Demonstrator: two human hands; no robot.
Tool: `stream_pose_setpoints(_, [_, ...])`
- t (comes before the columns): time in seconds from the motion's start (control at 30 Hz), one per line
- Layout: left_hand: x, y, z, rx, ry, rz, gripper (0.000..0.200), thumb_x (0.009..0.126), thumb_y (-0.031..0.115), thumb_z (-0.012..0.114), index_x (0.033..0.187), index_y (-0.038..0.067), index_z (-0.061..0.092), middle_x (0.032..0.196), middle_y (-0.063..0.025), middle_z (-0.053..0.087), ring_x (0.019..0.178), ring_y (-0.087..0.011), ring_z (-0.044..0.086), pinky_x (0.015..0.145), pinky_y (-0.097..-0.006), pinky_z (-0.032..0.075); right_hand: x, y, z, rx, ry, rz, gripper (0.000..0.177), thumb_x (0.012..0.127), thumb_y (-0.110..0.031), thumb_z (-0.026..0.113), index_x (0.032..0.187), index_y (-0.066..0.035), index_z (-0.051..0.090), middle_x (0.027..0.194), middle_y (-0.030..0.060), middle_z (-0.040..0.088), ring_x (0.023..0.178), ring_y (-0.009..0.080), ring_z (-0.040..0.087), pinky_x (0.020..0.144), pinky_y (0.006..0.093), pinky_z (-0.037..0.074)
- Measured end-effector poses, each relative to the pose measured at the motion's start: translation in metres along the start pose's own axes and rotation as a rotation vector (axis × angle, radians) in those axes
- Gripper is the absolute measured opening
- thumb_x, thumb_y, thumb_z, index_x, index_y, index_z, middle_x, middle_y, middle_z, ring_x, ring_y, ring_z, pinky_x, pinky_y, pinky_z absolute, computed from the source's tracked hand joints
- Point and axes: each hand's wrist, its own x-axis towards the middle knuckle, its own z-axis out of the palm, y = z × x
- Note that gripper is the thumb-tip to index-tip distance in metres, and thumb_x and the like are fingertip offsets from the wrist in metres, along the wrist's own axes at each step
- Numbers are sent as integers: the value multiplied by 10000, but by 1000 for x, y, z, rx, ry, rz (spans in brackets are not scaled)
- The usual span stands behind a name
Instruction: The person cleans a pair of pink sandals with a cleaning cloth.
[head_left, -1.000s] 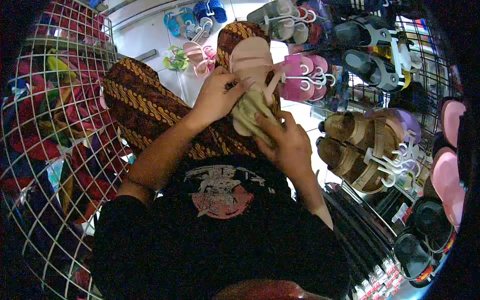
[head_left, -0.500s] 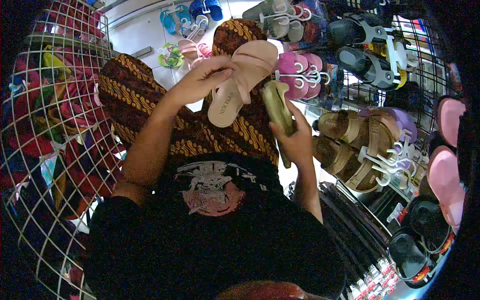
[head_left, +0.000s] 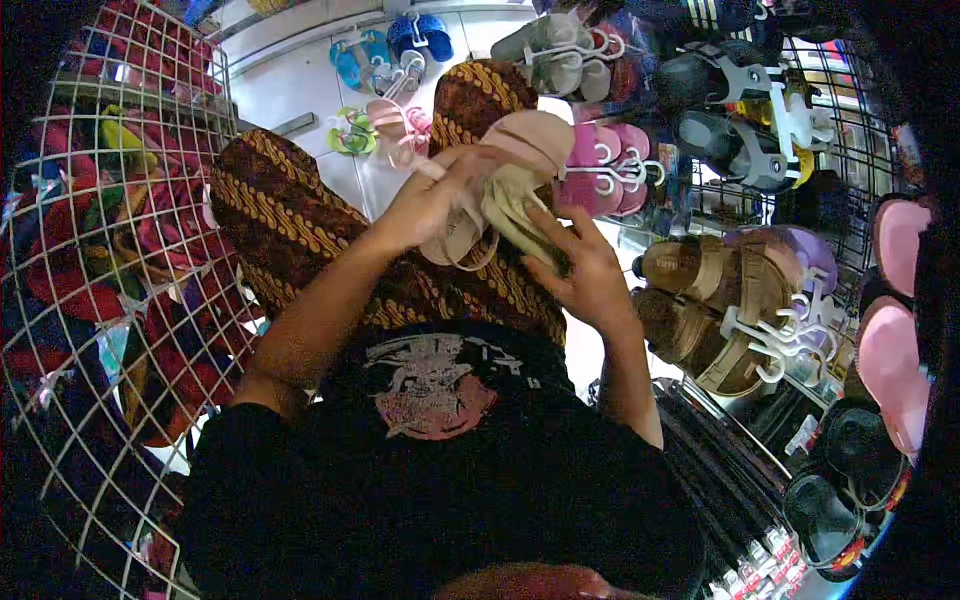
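Observation:
A beige sandal (head_left: 530,135) with thin straps is over my lap, its toe end pointing away from me. My left hand (head_left: 435,200) is closed at the sandal's straps, with a pale strip sticking out beside the fingers; motion blurs it. My right hand (head_left: 585,265) grips a folded olive cloth-like thing (head_left: 512,205) and presses it against the sandal's right side. Part of the sole is hidden behind both hands and the cloth. Below it is my brown patterned trouser leg (head_left: 290,190).
On the left stands a wire grid basket (head_left: 110,260) full of colourful items. Pink sandals (head_left: 605,170), brown sandals (head_left: 700,300) and grey-black sandals (head_left: 730,130) hang on white hooks to the right. Blue clogs (head_left: 420,38) and green sandals (head_left: 352,132) are over the white floor ahead.
My right hand has brought the olive cloth-like thing left and up onto the sandal. My left hand has shifted right along the straps. The whole view has moved slightly.

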Motion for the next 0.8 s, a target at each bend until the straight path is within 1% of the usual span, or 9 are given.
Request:
stream_pose_setpoints(0.03, [1,8,1,-99,16,-35,325,977,106,440,1272,-6,514,1333,-142,494,1248,-218,446,1055,-330,339,2,1,-2,-1,-29,-13,526,815,-227,716,1305,-120,557,1178,177,545,1033,359,591,865,413,490])
stream_pose_setpoints(0.1, [-4,20,2,150,33,80,343,986,93,401,1307,-2,471,1330,-135,498,1203,-203,488,1021,-318,371,7,-2,-3,-43,10,63,529,822,-230,705,1321,-155,548,1184,170,545,1004,361,602,845,411,500])
stream_pose_setpoints(0.2, [3,3,4,433,141,406,358,1013,141,360,1342,6,403,1263,-120,525,1121,-205,539,981,-320,406,8,-7,11,-104,118,113,508,811,-238,699,1295,-161,566,1177,168,546,940,359,623,791,404,524])
stream_pose_setpoints(0.37, [-3,4,3,-1,94,53,457,1053,346,266,1358,30,390,1217,-118,554,1108,-178,541,967,-314,424,11,0,2,-103,125,69,521,740,-201,724,1234,-94,599,1125,171,576,956,352,604,834,398,509])
stream_pose_setpoints(0.43, [-3,16,8,12,79,55,492,1050,383,243,1369,38,388,1226,-120,557,1108,-170,542,967,-309,428,12,0,1,-56,152,54,547,731,-180,722,1250,-76,587,1089,159,578,972,331,595,857,382,492])
stream_pose_setpoints(0.47, [-9,32,4,4,6,-145,572,1037,452,188,1388,45,385,1269,-127,541,1126,-175,536,988,-316,419,12,-2,-1,-17,151,25,554,727,-175,725,1253,-75,585,1079,155,578,971,322,595,859,377,490])
stream_pose_setpoints(0.67, [-9,9,-4,374,-12,-18,775,968,610,51,1451,65,316,1324,-132,516,1094,-214,568,1019,-334,397,12,-21,5,74,211,-55,591,697,-142,758,1264,-123,593,1158,147,539,974,316,600,872,367,495])
stream_pose_setpoints(0.77, [-1,20,6,-94,-15,72,821,945,655,53,1472,74,294,1360,-129,493,1114,-227,558,1029,-340,384,11,-34,11,-15,27,-24,599,688,-168,774,1262,-183,603,1171,146,536,975,329,609,840,379,517])
stream_pose_setpoints(0.8, [-5,23,1,-96,-33,-58,841,932,679,67,1488,80,265,1416,-120,439,1229,-231,482,1067,-343,346,9,-32,12,-53,12,-21,594,681,-189,781,1251,-219,614,1159,148,543,982,336,612,817,388,529])
